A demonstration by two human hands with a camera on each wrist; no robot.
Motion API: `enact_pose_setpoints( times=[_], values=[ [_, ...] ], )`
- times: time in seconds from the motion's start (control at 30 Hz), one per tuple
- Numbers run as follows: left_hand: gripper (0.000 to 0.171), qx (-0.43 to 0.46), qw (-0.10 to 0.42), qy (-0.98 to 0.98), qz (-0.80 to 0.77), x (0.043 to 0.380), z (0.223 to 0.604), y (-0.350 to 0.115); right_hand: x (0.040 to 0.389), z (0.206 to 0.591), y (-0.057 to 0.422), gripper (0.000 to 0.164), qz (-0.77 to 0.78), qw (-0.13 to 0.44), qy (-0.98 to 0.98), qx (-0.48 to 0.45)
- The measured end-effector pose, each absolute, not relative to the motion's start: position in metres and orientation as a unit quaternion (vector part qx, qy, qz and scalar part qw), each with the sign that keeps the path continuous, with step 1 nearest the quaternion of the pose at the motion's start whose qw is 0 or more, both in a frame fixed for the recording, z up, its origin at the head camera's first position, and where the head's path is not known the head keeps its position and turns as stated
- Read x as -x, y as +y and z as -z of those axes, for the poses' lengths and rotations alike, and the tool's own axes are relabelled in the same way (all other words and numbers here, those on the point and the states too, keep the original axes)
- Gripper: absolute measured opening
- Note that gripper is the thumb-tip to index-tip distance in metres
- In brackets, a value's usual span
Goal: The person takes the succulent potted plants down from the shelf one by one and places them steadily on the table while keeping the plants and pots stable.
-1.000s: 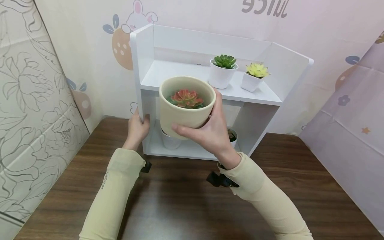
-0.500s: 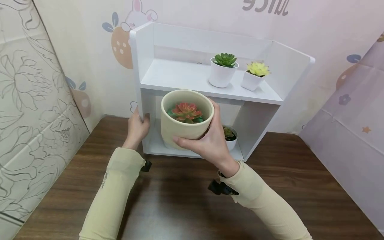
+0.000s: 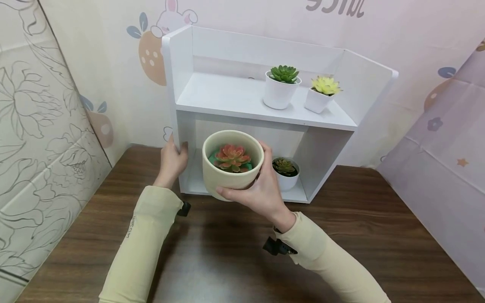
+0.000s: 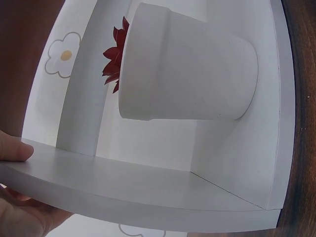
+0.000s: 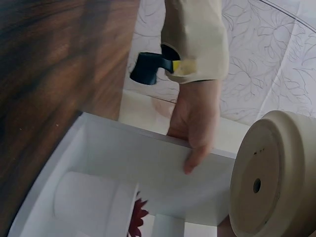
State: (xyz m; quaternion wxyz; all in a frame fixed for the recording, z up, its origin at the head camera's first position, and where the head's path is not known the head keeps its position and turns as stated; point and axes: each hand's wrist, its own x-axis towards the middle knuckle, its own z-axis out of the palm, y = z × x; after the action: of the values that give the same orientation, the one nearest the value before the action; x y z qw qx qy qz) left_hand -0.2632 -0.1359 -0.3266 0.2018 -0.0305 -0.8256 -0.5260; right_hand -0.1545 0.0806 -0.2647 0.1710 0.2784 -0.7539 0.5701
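Note:
My right hand (image 3: pixel 261 191) grips a cream flowerpot (image 3: pixel 227 183) by its side, thumb on the near wall. A red-tipped succulent (image 3: pixel 233 158) sits inside it. The pot is held up in front of the white shelf unit's lower compartment. Its underside with a drain hole shows in the right wrist view. My left hand (image 3: pixel 173 162) holds the left side panel (image 4: pixel 123 192) of the shelf, thumb on the inner face and fingers outside. Within the lower compartment stands a white pot (image 4: pixel 187 66) with a dark red plant (image 4: pixel 114 57), hidden behind the cream pot in the head view.
On the upper shelf board (image 3: pixel 227 92) stand a white pot with a green succulent (image 3: pixel 284 75) and a smaller one with a yellow-green succulent (image 3: pixel 326 85). Another white pot (image 3: pixel 286 179) is at the lower right. The unit stands on a brown wooden table (image 3: pixel 227 252) by the wall.
My right hand has lowered the cream pot from the upper board's edge to before the lower compartment, uncovering the lower right pot. My left hand keeps its hold on the panel.

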Motion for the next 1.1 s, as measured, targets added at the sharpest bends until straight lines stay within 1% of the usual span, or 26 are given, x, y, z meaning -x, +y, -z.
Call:
enact_pose_setpoints(
  times=[0.13, 0.4, 0.6, 0.9, 1.1],
  values=[
    [0.041, 0.027, 0.206, -0.825, 0.526, 0.264, 0.326, -0.135, 0.148, 0.264, 0.077, 0.1, -0.57, 0.174, -0.755, -0.273],
    [0.041, 0.026, 0.206, -0.823, 0.528, 0.264, 0.325, -0.135, 0.16, 0.291, 0.082, 0.102, -0.56, 0.172, -0.759, -0.285],
    [0.041, 0.027, 0.196, -0.827, 0.526, 0.263, 0.325, -0.135, 0.158, 0.3, 0.082, 0.103, -0.555, 0.171, -0.762, -0.286],
    [0.039, 0.034, 0.211, -0.824, 0.525, 0.263, 0.326, -0.136, 0.155, 0.311, 0.083, 0.104, -0.555, 0.15, -0.768, -0.28],
    [0.039, 0.035, 0.208, -0.823, 0.528, 0.263, 0.327, -0.137, 0.153, 0.318, 0.084, 0.104, -0.554, 0.13, -0.774, -0.278]
  ],
)
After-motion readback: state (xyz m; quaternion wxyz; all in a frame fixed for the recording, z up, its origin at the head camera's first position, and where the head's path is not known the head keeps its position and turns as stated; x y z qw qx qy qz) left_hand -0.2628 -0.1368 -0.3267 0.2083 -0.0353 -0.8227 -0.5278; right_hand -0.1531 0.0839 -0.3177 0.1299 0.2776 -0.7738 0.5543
